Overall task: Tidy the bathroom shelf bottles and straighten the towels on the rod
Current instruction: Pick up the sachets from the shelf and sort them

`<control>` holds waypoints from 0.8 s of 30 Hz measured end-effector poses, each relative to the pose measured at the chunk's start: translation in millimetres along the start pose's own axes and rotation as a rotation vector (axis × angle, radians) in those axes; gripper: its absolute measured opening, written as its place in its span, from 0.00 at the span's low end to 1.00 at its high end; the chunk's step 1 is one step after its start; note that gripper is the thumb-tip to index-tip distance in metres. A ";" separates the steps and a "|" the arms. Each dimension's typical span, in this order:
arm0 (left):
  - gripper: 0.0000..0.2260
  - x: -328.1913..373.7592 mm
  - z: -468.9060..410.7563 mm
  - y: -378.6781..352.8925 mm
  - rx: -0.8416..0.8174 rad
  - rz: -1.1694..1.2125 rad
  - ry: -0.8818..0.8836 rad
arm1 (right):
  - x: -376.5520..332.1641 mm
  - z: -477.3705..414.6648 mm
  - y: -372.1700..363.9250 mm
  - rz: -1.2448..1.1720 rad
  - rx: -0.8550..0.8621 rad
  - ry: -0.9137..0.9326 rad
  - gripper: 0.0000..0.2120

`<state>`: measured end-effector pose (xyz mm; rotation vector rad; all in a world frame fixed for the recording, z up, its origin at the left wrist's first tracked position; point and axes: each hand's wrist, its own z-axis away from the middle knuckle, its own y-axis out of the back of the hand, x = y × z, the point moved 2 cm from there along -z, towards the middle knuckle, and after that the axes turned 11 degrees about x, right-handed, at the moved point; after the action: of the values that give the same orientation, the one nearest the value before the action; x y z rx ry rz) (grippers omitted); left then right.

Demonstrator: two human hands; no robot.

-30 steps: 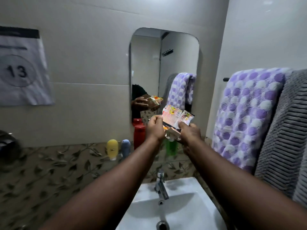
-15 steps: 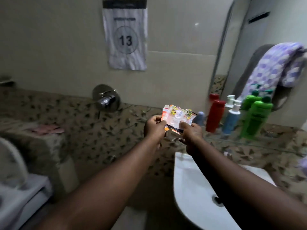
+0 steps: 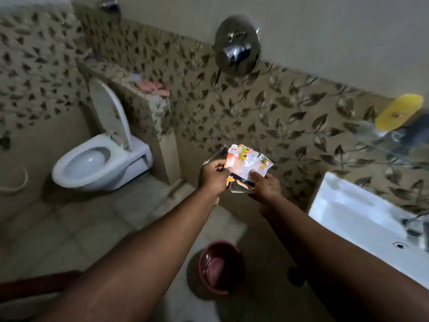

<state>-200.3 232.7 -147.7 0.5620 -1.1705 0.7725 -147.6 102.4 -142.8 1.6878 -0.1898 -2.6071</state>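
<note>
A bunch of small orange, white and yellow sachets [image 3: 246,165] is held out in front of me over the floor. My left hand [image 3: 214,176] grips its left edge and my right hand [image 3: 264,185] grips its lower right edge. At the far right edge a yellow bottle [image 3: 398,111] lies blurred on the glass shelf [image 3: 380,145], with a dark bottle [image 3: 417,133] right of it. The towels and the rod are out of view.
A maroon bin [image 3: 219,267] stands on the tiled floor below my arms. A white toilet [image 3: 99,159] with its lid up is at the left. The white sink [image 3: 362,221] is at the right. A chrome wall valve [image 3: 236,52] sits above.
My view has swung left and down, from the mirror and towels to the floor, toilet and bin. Both hands still hold the sachets, now over the floor beside the sink.
</note>
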 end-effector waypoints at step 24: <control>0.18 -485.0 -48.4 32.1 0.103 -0.136 0.518 | 470.2 -121.1 3.6 0.216 -0.032 -0.531 0.14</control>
<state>-288.8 172.6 -624.4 0.4827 -0.6123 0.8030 -230.8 45.5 -617.7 0.8712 -0.3168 -2.7989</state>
